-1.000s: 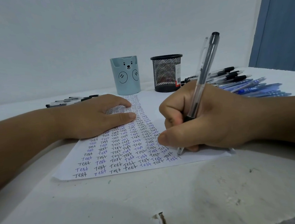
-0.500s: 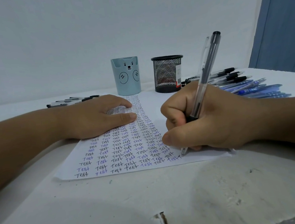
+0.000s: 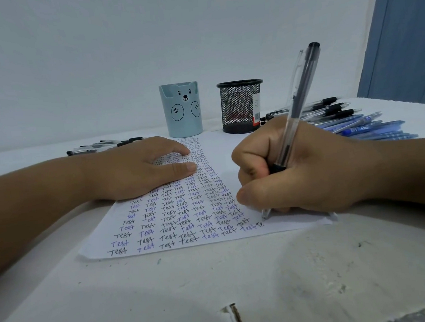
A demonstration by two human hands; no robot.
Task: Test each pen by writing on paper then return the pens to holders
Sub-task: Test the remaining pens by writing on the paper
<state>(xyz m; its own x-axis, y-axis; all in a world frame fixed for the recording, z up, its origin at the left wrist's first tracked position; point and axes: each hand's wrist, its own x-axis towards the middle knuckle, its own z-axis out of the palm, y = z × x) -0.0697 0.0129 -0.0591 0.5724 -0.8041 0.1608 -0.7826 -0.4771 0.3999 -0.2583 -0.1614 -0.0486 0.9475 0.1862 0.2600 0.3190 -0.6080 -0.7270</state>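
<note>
right hand [image 3: 308,168] is gripping a clear pen [image 3: 296,108], fingers and thumb curled round its lower barrel, tip touching the paper [image 3: 230,144] near its front right edge. a fresh word is forming there: "te" is showing after the last full "test". left hand [image 3: 140,166] is lying flat, fingers straight, pressing the paper's left side to the table [image 3: 241,285]. hands are sitting apart, with rows of black and blue "test" between them.

blue holder [image 3: 182,110] and mesh holder [image 3: 240,106] are standing behind the paper, side by side; whether either is holding pens, cannot tell. black and blue pens [image 3: 350,122] are lying in a pile to the right, more black pens [image 3: 103,146] behind the left hand.

judgement: step in hand is finishing this word. keeping the left palm down so the sheet is not sliding, keeping pressure light and even, and watching that the line is coming out unbroken. little room is remaining at the front edge.
</note>
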